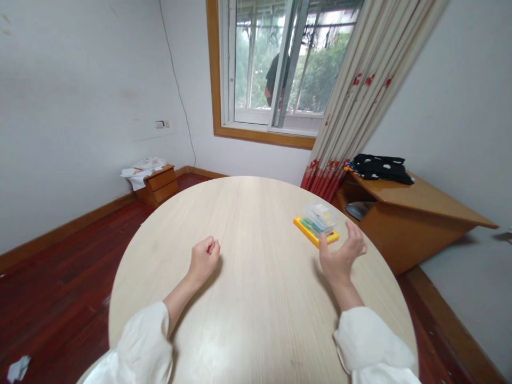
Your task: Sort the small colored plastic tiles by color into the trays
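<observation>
My left hand [205,260] rests on the pale round table [248,320] left of its middle, curled into a fist, and no object shows in it. On the right side of the table lies a flat yellow-edged box [308,232] with a green and blue top. A clear plastic case [320,213] sits on it; its contents are too small to make out. My right hand [342,256] is just in front of the box, thumb and fingers spread apart around nothing. The thumb tip overlaps the box's near edge; whether it touches I cannot tell.
A tilted wooden desk [416,205] with black patterned cloth [380,168] on it stands right of the table. A small wooden cabinet [162,186] bearing papers [144,168] is at the back left. A long curtain [360,96] hangs beside the window [260,64].
</observation>
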